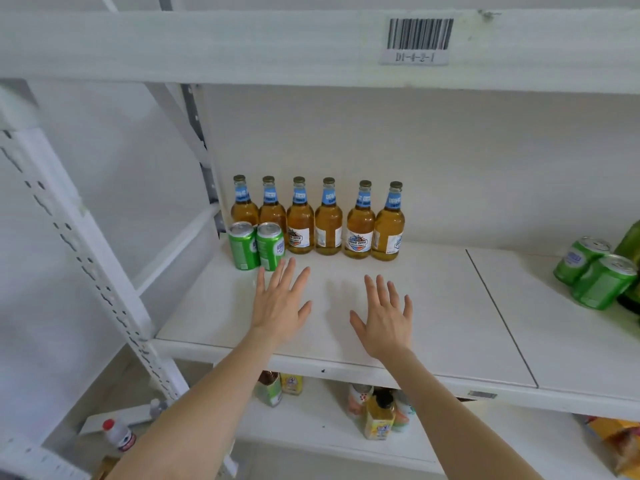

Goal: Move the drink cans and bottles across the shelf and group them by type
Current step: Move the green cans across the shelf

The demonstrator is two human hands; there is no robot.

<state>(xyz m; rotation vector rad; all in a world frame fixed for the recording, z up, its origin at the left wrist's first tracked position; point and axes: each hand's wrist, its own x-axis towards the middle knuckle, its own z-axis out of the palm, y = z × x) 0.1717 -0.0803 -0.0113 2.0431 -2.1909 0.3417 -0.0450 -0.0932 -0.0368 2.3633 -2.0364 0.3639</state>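
Several amber glass bottles (pixel 328 220) with blue neck labels stand in a row at the back left of the white shelf (pixel 415 306). Two green cans (pixel 256 245) stand side by side in front of the leftmost bottles. Two more green cans (pixel 594 271) sit at the far right, beside a dark green bottle (pixel 632 251) cut off by the frame edge. My left hand (pixel 278 303) hovers flat with fingers spread, just in front of the left cans and holding nothing. My right hand (pixel 384 320) is also flat and empty over the shelf's middle.
A shelf beam with a barcode label (pixel 417 38) runs overhead. A perforated white upright (pixel 86 258) stands at the left. The lower shelf holds small bottles and packets (pixel 377 412). A red-capped bottle (pixel 119 434) is at lower left.
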